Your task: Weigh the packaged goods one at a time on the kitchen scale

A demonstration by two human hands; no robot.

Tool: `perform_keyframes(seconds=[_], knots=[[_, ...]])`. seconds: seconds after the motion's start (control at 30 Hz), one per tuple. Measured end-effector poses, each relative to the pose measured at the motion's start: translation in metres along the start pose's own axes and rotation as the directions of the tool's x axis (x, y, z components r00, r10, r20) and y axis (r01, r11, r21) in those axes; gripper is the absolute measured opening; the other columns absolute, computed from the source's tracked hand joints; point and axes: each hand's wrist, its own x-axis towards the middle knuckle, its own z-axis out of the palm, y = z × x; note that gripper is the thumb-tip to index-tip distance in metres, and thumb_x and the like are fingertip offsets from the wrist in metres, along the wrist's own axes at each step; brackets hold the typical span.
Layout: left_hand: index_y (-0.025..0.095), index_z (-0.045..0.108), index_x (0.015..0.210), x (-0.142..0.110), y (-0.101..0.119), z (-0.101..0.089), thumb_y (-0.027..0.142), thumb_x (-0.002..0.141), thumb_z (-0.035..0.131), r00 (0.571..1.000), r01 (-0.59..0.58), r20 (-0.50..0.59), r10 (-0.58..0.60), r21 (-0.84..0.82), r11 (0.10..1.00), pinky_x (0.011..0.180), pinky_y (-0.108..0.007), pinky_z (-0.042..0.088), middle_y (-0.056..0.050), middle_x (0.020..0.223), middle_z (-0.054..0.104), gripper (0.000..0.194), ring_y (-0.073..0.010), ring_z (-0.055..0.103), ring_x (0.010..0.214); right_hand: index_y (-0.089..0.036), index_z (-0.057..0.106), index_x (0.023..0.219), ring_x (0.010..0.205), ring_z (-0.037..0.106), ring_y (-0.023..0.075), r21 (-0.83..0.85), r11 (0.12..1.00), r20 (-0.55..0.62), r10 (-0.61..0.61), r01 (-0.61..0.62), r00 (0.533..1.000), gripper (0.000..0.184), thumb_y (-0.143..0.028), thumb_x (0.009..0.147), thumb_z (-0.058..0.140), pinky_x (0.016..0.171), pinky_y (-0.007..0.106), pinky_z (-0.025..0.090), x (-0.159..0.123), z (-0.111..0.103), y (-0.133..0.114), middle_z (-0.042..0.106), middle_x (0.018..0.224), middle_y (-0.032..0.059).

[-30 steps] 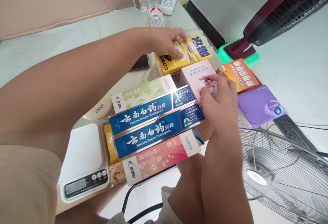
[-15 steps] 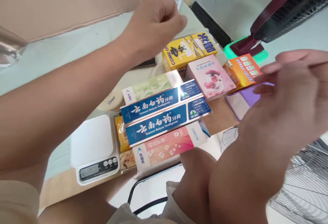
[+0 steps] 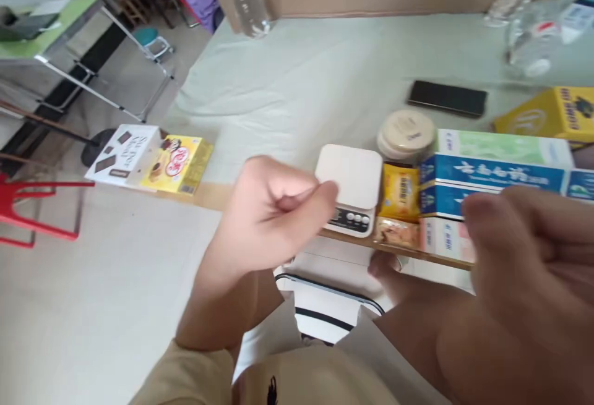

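Observation:
My left hand (image 3: 278, 216) is raised in front of the left edge of a white kitchen scale (image 3: 350, 176), its fingers curled in with the thumb against them. Nothing shows in it. My right hand (image 3: 533, 263), slightly blurred, is also closed, thumb up, and partly covers the toothpaste boxes. I see no object in it. Blue toothpaste boxes (image 3: 501, 173) lie beside a green-and-white box (image 3: 505, 145). Between them and the scale are a yellow snack packet (image 3: 400, 191) and a small clear-wrapped snack (image 3: 396, 232). A cream-coloured round Dove tub (image 3: 408, 130) stands behind.
A black phone (image 3: 448, 97) lies on the pale cloth (image 3: 278, 83). A yellow box (image 3: 547, 114) and clear bottles (image 3: 533, 46) stand right. Left are a white box (image 3: 123, 151) and yellow snack box (image 3: 174, 164), with a red stool (image 3: 37, 207) beyond.
The view has swung left, bringing the left boxes and red stool into sight; the fan has left the picture. My left hand now appears lower, before the scale. Both hands stay closed.

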Motion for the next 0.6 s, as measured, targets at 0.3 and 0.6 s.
perform_keyframes(seconds=[0.3,0.6], knots=[[0.022,0.027,0.063,-0.082,-0.126,-0.12,0.03,0.086,0.057,0.337,0.03,-0.882,-0.33,-0.34,0.94,0.052,-0.031,0.034,0.001,0.061,0.033,0.039,-0.0125,0.034,0.055,-0.022,0.016,0.06,0.045,0.017,0.0062,0.017,0.962,0.3,-0.264,0.271,0.917,0.051,-0.026,0.091,0.057,0.046,0.025,0.016,0.048,0.199,-0.132,0.014,0.049,-0.0075],[0.029,0.053,0.118,-0.102,-0.184,-0.169,0.045,0.094,0.043,0.119,-0.103,-0.821,-0.559,-0.57,0.815,0.121,-0.04,0.049,-0.001,0.143,0.064,0.031,-0.0231,0.043,0.156,-0.019,0.058,0.116,0.116,0.067,0.0313,-0.087,0.858,0.461,-0.417,0.507,0.784,0.026,-0.032,0.094,0.06,0.107,0.052,0.051,0.135,0.42,-0.176,0.067,0.117,0.0137]])
